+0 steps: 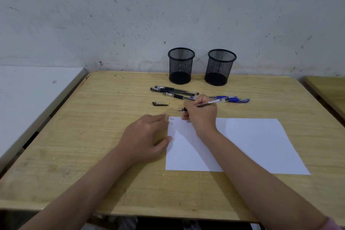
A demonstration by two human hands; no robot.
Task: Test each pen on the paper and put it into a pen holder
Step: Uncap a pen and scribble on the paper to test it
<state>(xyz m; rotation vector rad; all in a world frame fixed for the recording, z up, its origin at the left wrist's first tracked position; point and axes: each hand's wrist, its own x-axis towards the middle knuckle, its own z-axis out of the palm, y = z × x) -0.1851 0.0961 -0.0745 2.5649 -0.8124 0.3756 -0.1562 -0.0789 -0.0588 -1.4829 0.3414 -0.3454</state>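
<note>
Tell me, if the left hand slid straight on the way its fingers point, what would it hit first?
The left hand points right and slightly away, so it would probably meet the paper first, at its left edge, then the right hand gripping the pen.

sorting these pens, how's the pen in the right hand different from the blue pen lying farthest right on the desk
The held pen is gripped in the right hand; the blue pen lies loose on the desk. The held pen is uncapped, its tip bare and pointing left just beyond the paper; the blue pen wears its cap. The held pen has a dark grip; the blue pen's trim is blue. Both have clear barrels.
</note>
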